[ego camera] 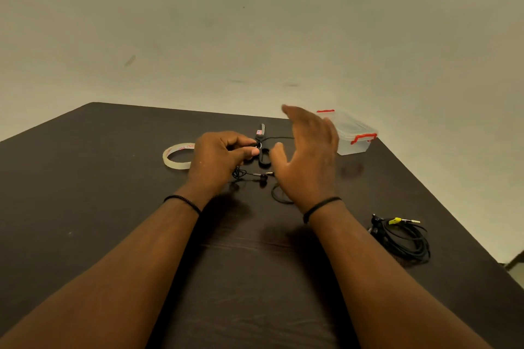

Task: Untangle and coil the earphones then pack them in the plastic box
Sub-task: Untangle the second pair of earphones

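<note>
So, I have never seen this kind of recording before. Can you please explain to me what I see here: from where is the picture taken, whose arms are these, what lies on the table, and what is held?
There is no machine here. The one picture comes from a camera worn on a person's head, looking forward and down, so the two arms are that person's own.

The left hand pinches a thin black earphone cable, which hangs tangled down to the dark table. The right hand is open, fingers spread, and holds nothing.

On the table lie a roll of clear tape on the left, black scissors behind the hands, a clear plastic box with red clips at the far right, its lid on, and a bundle of thicker black cable with a yellow-marked plug at the near right.
</note>
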